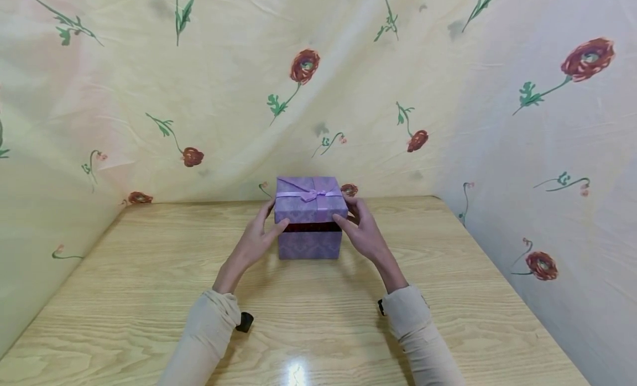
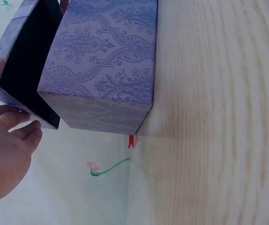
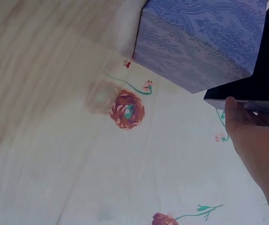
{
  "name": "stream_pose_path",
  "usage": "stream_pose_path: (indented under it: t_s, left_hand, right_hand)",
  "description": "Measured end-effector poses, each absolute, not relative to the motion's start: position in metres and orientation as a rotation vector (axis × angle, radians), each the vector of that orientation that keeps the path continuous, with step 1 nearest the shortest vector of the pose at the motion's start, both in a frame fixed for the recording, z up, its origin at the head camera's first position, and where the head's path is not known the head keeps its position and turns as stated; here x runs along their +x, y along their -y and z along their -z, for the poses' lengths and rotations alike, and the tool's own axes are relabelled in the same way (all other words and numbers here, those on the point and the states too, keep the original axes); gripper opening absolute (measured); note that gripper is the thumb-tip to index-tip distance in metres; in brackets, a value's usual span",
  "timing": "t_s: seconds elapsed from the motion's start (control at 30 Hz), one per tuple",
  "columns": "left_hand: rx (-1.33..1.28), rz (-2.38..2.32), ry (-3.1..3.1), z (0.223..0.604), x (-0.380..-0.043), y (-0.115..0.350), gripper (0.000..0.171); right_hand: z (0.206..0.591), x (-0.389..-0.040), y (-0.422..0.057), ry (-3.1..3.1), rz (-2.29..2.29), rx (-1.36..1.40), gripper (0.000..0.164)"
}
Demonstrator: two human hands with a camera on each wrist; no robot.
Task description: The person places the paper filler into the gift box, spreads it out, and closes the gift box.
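A purple patterned gift box [image 1: 309, 245] stands on the table, its lid [image 1: 298, 214] raised above it. Across the lid runs a lilac ribbon tied in a bow [image 1: 313, 195]. My left hand [image 1: 256, 236] grips the lid's left side, thumb at its front edge. On the opposite side my right hand [image 1: 365, 228] holds the lid the same way. A dark red strip shows in the gap between lid and box. In the left wrist view the lid's dark inside [image 2: 29, 56] faces the box; most of the box's inside is hidden.
The wooden table [image 1: 149, 275] reaches back to a hanging cloth [image 1: 224, 98] printed with red flowers, close behind the box. More of this cloth borders the table on the left and right. A dark band [image 1: 245, 322] sits at the left cuff.
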State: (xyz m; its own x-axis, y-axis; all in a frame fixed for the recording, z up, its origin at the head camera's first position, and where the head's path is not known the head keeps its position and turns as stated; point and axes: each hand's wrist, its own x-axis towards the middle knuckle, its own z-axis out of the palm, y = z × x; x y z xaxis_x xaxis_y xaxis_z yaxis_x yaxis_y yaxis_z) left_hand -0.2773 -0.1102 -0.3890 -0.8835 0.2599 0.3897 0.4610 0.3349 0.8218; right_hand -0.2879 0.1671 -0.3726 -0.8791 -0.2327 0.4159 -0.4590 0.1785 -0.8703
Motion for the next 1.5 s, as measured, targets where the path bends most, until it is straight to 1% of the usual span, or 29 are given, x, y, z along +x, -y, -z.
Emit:
stream_pose_path:
  t_s: [0.2, 0.47, 0.73, 1.0, 1.5]
  left_hand:
    - [-0.677, 1.534, 2.433, 0.393, -0.279, 0.114, 0.069]
    - [-0.686, 1.483, 2.506, 0.398, -0.282, 0.117, 0.074]
    - [-0.695, 1.474, 2.529, 0.402, -0.283, 0.117, 0.076]
    - [-0.667, 1.439, 2.594, 0.403, -0.282, 0.116, 0.08]
    - [-0.673, 1.42, 2.624, 0.404, -0.28, 0.116, 0.078]
  right_hand:
    - [0.377, -0.289, -0.166, 2.266, -1.733, 0.714, 0.048]
    - [0.384, -0.288, -0.164, 2.301, -1.639, 0.743, 0.048]
    - [0.389, -0.289, -0.165, 2.34, -1.599, 0.735, 0.044]
    - [0.39, -0.286, -0.165, 2.359, -1.596, 0.714, 0.047]
    - [0.393, -0.287, -0.17, 2.414, -1.553, 0.717, 0.047]
